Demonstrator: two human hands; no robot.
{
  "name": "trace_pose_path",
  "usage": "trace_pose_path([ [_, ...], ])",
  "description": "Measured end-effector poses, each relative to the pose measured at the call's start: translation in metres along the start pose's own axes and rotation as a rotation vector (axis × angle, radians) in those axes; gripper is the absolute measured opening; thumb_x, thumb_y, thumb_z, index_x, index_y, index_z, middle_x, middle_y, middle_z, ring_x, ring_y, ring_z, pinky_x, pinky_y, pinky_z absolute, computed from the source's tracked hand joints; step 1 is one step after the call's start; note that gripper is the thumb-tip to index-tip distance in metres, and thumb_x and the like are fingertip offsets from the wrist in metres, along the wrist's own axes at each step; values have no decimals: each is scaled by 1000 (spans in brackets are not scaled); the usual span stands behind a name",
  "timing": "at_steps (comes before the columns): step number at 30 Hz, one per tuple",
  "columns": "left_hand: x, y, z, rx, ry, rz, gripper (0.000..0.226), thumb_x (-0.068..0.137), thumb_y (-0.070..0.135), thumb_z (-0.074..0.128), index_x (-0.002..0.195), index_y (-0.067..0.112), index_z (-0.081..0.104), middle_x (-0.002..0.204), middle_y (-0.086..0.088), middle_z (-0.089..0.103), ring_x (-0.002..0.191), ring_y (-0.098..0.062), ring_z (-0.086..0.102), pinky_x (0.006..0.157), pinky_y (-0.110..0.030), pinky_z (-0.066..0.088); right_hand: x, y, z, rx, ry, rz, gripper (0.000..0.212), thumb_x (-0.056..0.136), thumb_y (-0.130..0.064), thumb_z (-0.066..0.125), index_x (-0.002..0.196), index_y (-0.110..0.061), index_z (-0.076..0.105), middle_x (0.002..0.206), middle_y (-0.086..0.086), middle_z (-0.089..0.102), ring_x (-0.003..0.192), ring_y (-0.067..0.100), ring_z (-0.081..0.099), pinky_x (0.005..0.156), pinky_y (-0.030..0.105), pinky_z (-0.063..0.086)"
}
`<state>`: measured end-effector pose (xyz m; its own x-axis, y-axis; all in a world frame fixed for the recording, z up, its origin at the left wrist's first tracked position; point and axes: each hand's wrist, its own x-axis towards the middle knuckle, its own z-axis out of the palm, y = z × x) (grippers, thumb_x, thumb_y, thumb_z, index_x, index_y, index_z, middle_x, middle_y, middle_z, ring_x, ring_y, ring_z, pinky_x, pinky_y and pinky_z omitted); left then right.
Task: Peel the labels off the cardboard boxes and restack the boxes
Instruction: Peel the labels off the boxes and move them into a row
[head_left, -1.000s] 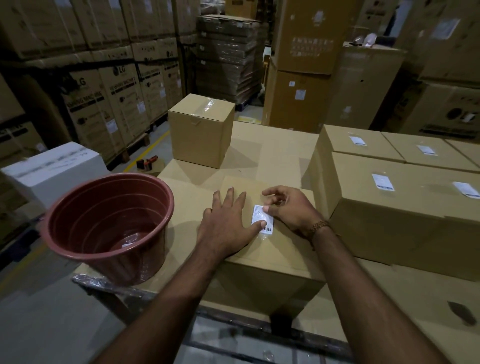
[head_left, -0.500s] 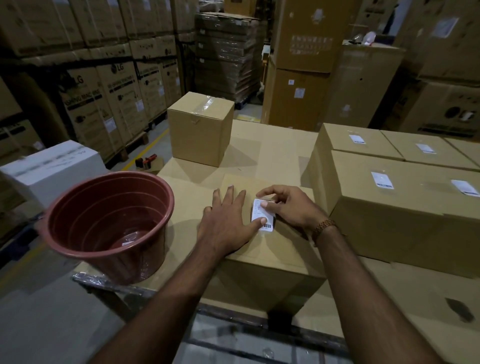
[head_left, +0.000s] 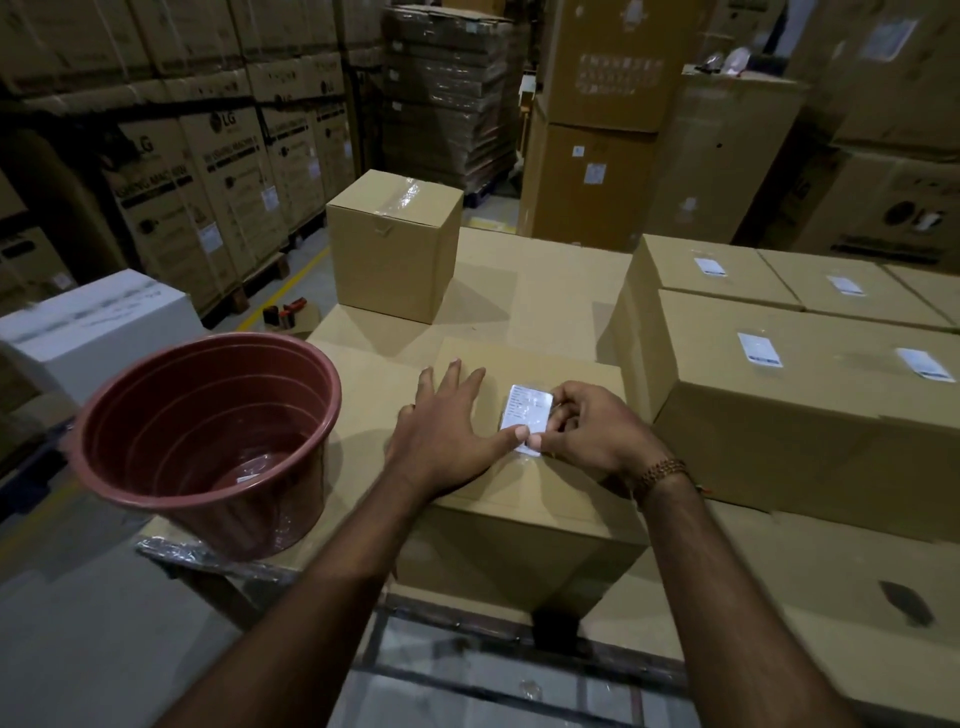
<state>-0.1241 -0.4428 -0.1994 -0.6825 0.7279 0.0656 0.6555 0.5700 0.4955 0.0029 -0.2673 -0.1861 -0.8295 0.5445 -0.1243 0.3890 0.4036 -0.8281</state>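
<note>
A cardboard box sits in front of me on a large flat carton. On its top lies a white label. My left hand lies flat on the box lid, fingers spread, with the thumb tip on the label's near corner. My right hand pinches the label's right edge between thumb and fingers, and that edge looks lifted. To the right stands a row of cardboard boxes, each with a white label on top.
A reddish-brown plastic bucket stands at my left on the carton's corner, with a peeled label inside. A small taped box stands behind. A white box sits at far left. Tall stacks of cartons ring the area.
My right hand has shifted from the label's far end to its right edge and now pinches it, curling the label up. My left hand has kept pressing on the box.
</note>
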Motion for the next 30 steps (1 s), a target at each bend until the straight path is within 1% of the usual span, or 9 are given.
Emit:
trace_pose_path([
  [2,-1,-6,-7,-119,-60,6,111,76,82,67,166,40,17,176,12,5,162,-17,-6,122,-58,25,-2,2,2,34,6,-21,33,77,-14,94,99,-14,71,76,-5,72,64,7,60,66,32,50],
  [4,-2,-11,-13,-213,-108,12,117,72,72,81,166,40,18,175,15,5,161,-14,-9,126,-55,22,-4,5,2,70,2,-46,24,81,-14,92,98,-15,76,74,-8,71,62,3,58,65,27,49],
  [7,-3,-13,-14,-232,-110,18,119,71,62,87,166,39,20,175,17,6,161,-12,-10,128,-51,21,-8,3,1,0,-24,-86,8,90,-22,85,91,-16,80,71,-11,72,62,1,57,65,27,50],
  [9,-2,-12,-13,-235,-105,14,118,71,61,87,166,40,21,175,18,6,161,-12,-10,128,-51,22,-12,0,0,-39,-40,-91,16,90,-26,85,85,-12,78,68,-10,69,60,3,54,64,28,47],
  [11,-2,-12,-13,-234,-106,16,118,71,63,87,166,40,20,175,17,5,161,-12,-9,128,-52,22,-15,-3,-1,-44,-71,-88,25,82,-27,92,80,-9,74,65,-9,61,57,4,48,59,26,41],
  [16,-2,-14,-13,-243,-118,22,120,69,67,86,166,41,20,175,17,4,161,-13,-10,127,-55,22,-14,-3,1,-157,-52,-89,45,75,-38,96,63,-20,57,66,-3,55,62,11,46,61,30,37],
  [22,-2,-15,-16,-261,-174,37,124,66,66,88,166,43,17,175,16,1,160,-14,-16,128,-58,16,-7,4,4,-189,-26,-98,49,75,-40,94,67,-9,57,71,-1,55,65,12,49,64,32,42],
  [25,0,-20,-19,-274,-237,54,130,63,65,90,166,44,14,175,18,-2,158,-13,-22,130,-55,10,-4,7,4,-173,-39,-95,53,74,-41,94,73,-1,59,74,1,57,68,15,52,67,35,44],
  [30,3,-23,-20,-253,-297,59,135,62,66,92,166,45,10,174,20,-8,157,-15,-26,128,-55,5,-1,12,5,-121,-39,-95,50,71,-42,95,77,-1,67,78,1,60,69,14,52,68,36,47],
])
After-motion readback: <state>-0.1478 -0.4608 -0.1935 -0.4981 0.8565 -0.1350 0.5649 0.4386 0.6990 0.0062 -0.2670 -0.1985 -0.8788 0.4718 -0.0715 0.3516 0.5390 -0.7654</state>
